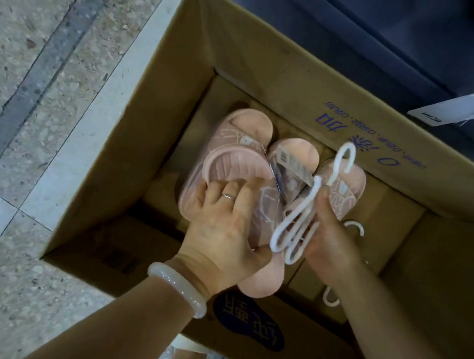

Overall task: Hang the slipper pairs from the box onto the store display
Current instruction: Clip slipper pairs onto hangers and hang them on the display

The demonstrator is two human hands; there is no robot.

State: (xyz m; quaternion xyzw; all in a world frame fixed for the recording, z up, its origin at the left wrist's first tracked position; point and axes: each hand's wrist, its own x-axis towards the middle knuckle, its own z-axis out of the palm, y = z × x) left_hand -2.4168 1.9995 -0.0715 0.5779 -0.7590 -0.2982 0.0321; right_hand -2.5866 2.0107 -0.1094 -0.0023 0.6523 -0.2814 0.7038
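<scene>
Several pink slippers (233, 161) are located inside the open cardboard box (163, 91), above its bottom panel. The slippers are grouped at the middle of the box, overlapping one another, with a barcode tag (295, 167) visible between them. White line patterns are printed on the straps.

The left hand (225, 230) is clamped on the nearest slipper: the fingers are laid over its upper side and the thumb is pressed against its edge. A ring (228, 196) is worn on one finger, and a pale bangle (178, 292) is worn at the wrist.

The right hand (331, 234) is closed around a white plastic hanger (301, 217), whose hook end is directed away from the person, over the slippers. The hand also rests against a further slipper (348, 181); whether that slipper is gripped cannot be determined. Beside the right hand, two more white hanger hooks (355, 227) are partly visible in the box.

Blue printing is carried on the far flap of the box and a dark blue mark on the near flap. The box stands on a speckled stone floor (40, 44). A dark display unit (388, 34) is situated behind the box, with a white price tag (453, 110) hanging in front of it.
</scene>
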